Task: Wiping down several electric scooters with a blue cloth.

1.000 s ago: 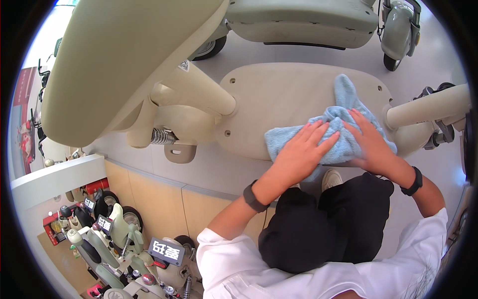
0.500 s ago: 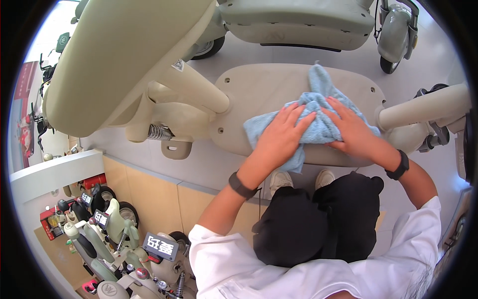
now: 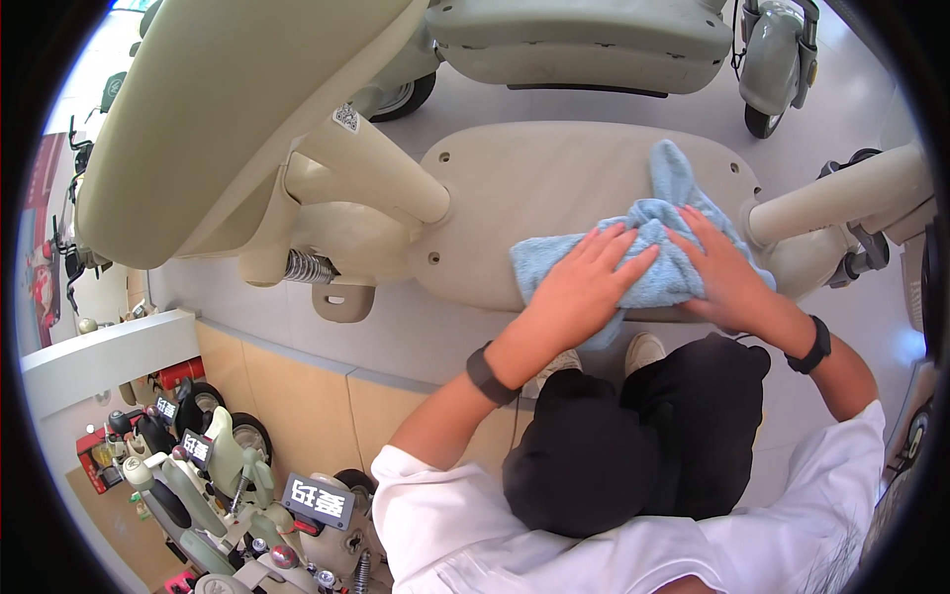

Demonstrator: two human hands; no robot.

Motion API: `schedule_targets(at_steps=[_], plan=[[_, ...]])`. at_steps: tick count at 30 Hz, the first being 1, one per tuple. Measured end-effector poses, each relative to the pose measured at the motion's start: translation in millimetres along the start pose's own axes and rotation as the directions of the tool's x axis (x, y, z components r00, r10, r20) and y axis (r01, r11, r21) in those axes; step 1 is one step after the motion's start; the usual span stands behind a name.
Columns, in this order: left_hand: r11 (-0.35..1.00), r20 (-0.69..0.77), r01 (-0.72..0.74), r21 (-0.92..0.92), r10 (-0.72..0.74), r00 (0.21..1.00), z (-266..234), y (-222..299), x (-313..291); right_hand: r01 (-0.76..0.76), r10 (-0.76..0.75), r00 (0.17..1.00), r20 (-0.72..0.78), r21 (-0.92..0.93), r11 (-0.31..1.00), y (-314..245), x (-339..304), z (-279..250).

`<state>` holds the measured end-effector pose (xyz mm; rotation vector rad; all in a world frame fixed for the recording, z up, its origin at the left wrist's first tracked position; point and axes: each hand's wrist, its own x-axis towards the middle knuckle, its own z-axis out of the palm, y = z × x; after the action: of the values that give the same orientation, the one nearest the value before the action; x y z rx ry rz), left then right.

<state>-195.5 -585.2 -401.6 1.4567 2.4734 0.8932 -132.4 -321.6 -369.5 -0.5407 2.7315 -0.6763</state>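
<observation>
A light blue towel [image 3: 643,247] lies bunched on the beige footboard [image 3: 534,168] of a scooter, toward its right half. My left hand [image 3: 592,282] presses on the towel's near left part, its fingers bent over the folds. From the other side my right hand [image 3: 727,277] holds the bunched cloth, fingers on top and thumb low near the board's front edge; it is slightly blurred. One end of the towel sticks up toward the far edge. Whatever lies beneath the cloth is hidden.
The scooter's seat [image 3: 228,129] rises at left, and its front tube [image 3: 841,203] at right. Another grey-green scooter [image 3: 584,49] stands beyond. A low wood-faced partition [image 3: 297,371] runs at lower left, with several small scooters [image 3: 228,445] past it. My knees are just below the board.
Both hands and the towel have slid a little to the right along the footboard. The towel's upright end has shifted right too, and the whole view has moved slightly.
</observation>
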Motion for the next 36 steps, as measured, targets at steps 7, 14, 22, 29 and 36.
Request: schedule_targets(at_steps=[7, 14, 22, 29, 36], plan=[[0.948, -0.051, 0.312, 0.062, -0.309, 0.950, -61, -18, -73, 0.276, -0.276, 0.961, -0.007, 0.026, 0.961, -44, 97, 34], [0.966, -0.149, 0.243, 0.089, -0.229, 0.962, -44, -31, -54, 0.194, -0.194, 0.981, 0.031, 0.013, 0.981, -32, 97, 29], [0.989, -0.025, -0.050, 0.137, 0.054, 0.998, 30, -20, 46, -0.122, 0.121, 0.992, -0.022, -0.056, 0.991, 31, 2, 0], [0.987, -0.051, -0.160, 0.032, 0.162, 0.986, 50, 7, 53, -0.190, 0.193, 0.981, 0.014, -0.101, 0.977, 22, -48, -15], [0.997, 0.056, 0.080, 0.015, -0.081, 0.995, -21, -11, -22, 0.099, -0.096, 0.994, 0.056, -0.057, 0.993, -5, 30, 11]])
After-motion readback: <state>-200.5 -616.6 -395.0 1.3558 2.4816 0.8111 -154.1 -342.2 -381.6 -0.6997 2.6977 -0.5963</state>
